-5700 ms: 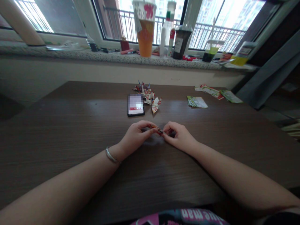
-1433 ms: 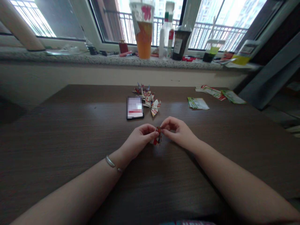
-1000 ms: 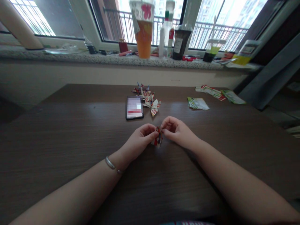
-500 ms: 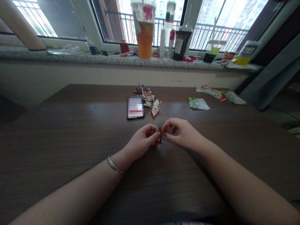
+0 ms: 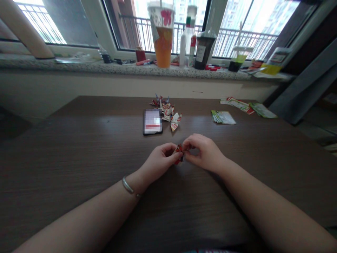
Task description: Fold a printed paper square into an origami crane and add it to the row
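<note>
Just above the dark tabletop, a small folded piece of red, white and black patterned paper [image 5: 179, 149] is between my hands. My left hand [image 5: 158, 160], with a silver bangle at the wrist, pinches it between thumb and fingers, hiding its left part. My right hand [image 5: 205, 151] has thumb and index finger closed at the paper's right edge; the fingertips partly cover that edge. Beyond the hands lies a cluster of folded paper pieces [image 5: 166, 109], with one white and red folded piece [image 5: 175, 122] nearest to me. Left of it rests a phone [image 5: 152, 122] with a blurred-out screen.
Green and white paper packets [image 5: 223, 117] lie at the right, with more wrappers [image 5: 240, 105] behind them. On the granite windowsill [image 5: 118, 68] stand a tall cup of orange drink [image 5: 163, 45], a clear bottle [image 5: 184, 45], a dark cup [image 5: 203, 51] and several small items.
My right hand's fingers have shifted slightly and curl closer at the paper's edge. The paper has turned a little in my left hand. The view has tilted up slightly.
</note>
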### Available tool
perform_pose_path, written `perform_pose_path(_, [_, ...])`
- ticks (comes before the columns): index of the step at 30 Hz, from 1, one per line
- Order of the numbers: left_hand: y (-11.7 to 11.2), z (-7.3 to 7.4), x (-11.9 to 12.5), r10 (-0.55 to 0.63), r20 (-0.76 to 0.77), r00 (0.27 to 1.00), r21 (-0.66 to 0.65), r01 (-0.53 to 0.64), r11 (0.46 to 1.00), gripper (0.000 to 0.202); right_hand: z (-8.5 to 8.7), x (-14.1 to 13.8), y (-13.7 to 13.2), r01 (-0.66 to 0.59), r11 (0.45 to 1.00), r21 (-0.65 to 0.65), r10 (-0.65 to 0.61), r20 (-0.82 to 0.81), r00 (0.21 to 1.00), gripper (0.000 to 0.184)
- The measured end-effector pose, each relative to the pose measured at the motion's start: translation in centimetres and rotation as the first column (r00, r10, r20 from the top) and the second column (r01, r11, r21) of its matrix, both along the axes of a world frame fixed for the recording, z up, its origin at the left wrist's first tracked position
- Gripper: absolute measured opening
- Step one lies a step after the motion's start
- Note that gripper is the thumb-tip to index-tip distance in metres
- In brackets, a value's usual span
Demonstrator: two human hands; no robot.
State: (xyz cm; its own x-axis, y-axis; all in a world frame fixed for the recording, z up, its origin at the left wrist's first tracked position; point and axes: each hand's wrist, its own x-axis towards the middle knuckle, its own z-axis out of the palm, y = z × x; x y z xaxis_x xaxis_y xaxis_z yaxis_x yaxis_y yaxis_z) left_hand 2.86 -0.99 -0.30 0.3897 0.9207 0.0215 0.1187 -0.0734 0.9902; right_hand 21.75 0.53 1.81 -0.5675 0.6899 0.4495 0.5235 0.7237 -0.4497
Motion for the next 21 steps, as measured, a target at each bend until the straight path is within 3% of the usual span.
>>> perform_pose_path(7, [0.1,-0.6,-0.3,0.012,0.038,0.999,-0.018,-0.011,1.0,0.023,0.3,0.2,0.4,-0.048,0.999,0.019,0.047,0.048,0.998,0.009])
perform_pose_path(12, [0.0,-0.6,-0.2,0.031,0.057,0.998,-0.03,-0.03,0.999,0.026,0.1,-0.1,0.2,-0.013,0.996,0.094,0.008,0.053,0.999,0.006])
perform_pose_path(16, [-0.2,-0.4,-0.1,0.074,0.075,0.994,-0.048,-0.07,0.996,0.026,-0.3,-0.5,0.0,0.022,0.989,0.149,-0.025,0.015,1.0,0.004])
perform_pose_path(21, [-0.2,-0.2,0.0,0.161,0.103,0.982,-0.073,-0.154,0.985,0.027,-1.0,-0.5,0.3,0.0,0.995,0.102,0.01,-0.097,0.995,0.004])
